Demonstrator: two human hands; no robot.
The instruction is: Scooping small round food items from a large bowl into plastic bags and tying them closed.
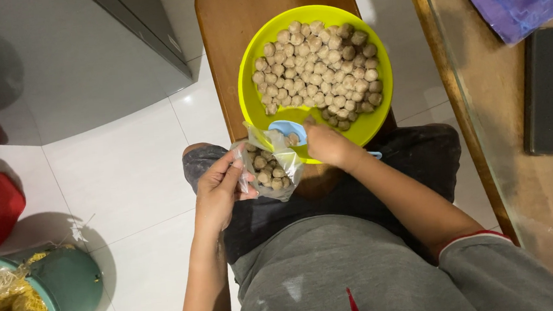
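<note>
Left hand (217,192): fingers pinched on rim of clear plastic bag (271,166), holding mouth open. Right hand (327,145): fingers clenched around light-blue spoon (288,130), bowl of spoon at bag mouth, carrying meatball. Bag: small, transparent, partly filled with grey-brown meatballs; long axis upright, mouth pointing up toward yellow-green bowl (254,101), just beside bowl's near rim. Bowl: round, holding heap of meatballs (315,67), resting on brown wooden stool (233,21). Teal bucket (69,283) of noodles well apart from bowl, lower left.
</note>
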